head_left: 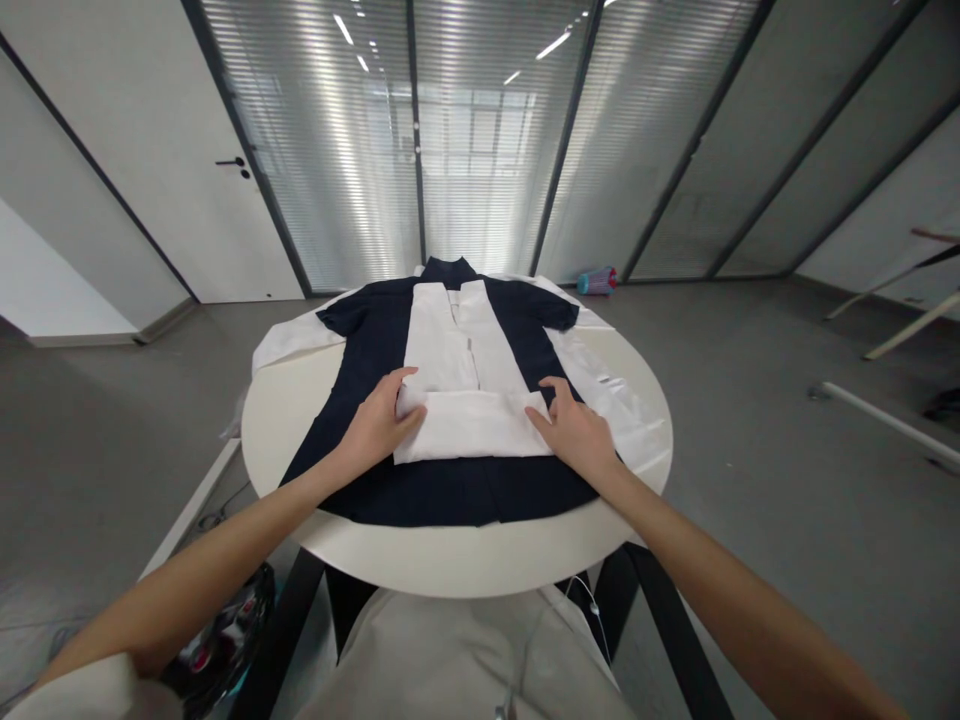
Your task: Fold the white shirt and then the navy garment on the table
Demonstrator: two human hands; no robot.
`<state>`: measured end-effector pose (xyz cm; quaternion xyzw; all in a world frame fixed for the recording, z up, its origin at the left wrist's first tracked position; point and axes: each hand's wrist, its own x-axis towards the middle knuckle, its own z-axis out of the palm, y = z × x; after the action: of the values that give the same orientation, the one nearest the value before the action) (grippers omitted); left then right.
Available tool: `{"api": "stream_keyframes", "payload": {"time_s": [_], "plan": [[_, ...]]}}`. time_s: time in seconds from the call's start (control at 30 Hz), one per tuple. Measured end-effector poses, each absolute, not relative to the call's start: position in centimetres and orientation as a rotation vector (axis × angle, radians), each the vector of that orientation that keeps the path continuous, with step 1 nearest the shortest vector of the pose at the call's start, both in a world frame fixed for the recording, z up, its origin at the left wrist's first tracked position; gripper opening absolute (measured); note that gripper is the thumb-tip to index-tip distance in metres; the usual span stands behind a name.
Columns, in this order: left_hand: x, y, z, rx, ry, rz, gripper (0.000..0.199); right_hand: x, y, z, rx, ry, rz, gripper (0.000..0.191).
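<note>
Garment (pixel 474 425), white and folded, lies on a dark shirt (pixel 442 490) across the worktop (pixel 465 572). Left hand (pixel 381 418) and right hand (pixel 577 428), well apart, grip its opposite sides.

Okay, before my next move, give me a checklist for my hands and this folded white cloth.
1. Left hand at the left end of the folded-up band: ok, touching it.
2. Right hand at the right end: ok, touching it.
3. Firm grip on both ends: cannot tell; thumbs and fingers show, pressure doesn't.
4. White cloth on top of the dark garment: ok.
5. Dark garment's near hem short of the table's near rim, at the middle: ok.
6. Inside of the band free of creases: cannot tell, hidden.
</note>
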<state>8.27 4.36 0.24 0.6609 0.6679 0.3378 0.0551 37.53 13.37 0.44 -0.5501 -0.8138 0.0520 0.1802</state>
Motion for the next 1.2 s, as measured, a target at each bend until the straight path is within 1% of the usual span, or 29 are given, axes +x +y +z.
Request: {"api": "stream_keyframes", "payload": {"time_s": [0.07, 0.13, 0.2, 0.23, 0.3, 0.4, 0.47, 0.53, 0.63, 0.73, 0.9, 1.03, 1.2], "plan": [[9.3, 3.6, 0.9, 2.275, 2.097, 1.093, 0.041, 37.1, 12.4, 1.0, -1.366, -2.240, -0.051, 0.044], [10.6, 3.2, 1.6, 2.564, 1.989, 1.022, 0.030, 36.4, 11.3, 1.4, -1.119, -2.258, -0.155, 0.039], [11.8, 3.5, 1.7, 2.757, 1.766, 0.840, 0.033, 35.3, 10.5, 1.4, -0.889, -2.389, -0.116, 0.040], [12.2, 3.8, 1.5, 2.801, 1.680, 0.733, 0.036, 34.7, 10.3, 1.2, -0.795, -2.475, -0.077, 0.044], [12.5, 4.7, 0.7, 2.780, 1.641, 0.530, 0.046, 33.8, 10.2, 0.4, -0.687, -2.640, -0.013, 0.058], [11.7, 5.8, -0.6, 2.631, 1.667, 0.283, 0.063, 33.6, 11.0, -0.9, -0.687, -2.808, 0.038, 0.078], [10.8, 6.2, -1.1, 2.569, 1.647, 0.203, 0.069, 34.3, 11.8, -1.5, -0.726, -2.860, 0.061, 0.083], [10.2, 6.1, -1.3, 2.555, 1.643, 0.195, 0.071, 35.2, 12.6, -1.7, -0.780, -2.868, 0.085, 0.086], [9.9, 5.9, -1.2, 2.530, 1.680, 0.203, 0.072, 36.4, 13.3, -1.7, -0.832, -2.856, 0.134, 0.085], [10.1, 5.8, -0.9, 2.511, 1.682, 0.207, 0.073, 37.0, 13.7, -1.6, -0.793, -2.863, 0.178, 0.083], [10.0, 5.5, -0.8, 2.496, 1.743, 0.349, 0.067, 37.3, 14.0, -1.4, -0.760, -2.849, 0.196, 0.079], [9.7, 5.6, -1.2, 2.462, 1.748, 0.277, 0.070, 37.3, 14.1, -1.6, -0.760, -2.833, 0.159, 0.078], [9.8, 5.9, -1.5, 2.414, 1.742, 0.259, 0.072, 36.7, 14.0, -1.3, -0.802, -2.882, 0.180, 0.082]]}}
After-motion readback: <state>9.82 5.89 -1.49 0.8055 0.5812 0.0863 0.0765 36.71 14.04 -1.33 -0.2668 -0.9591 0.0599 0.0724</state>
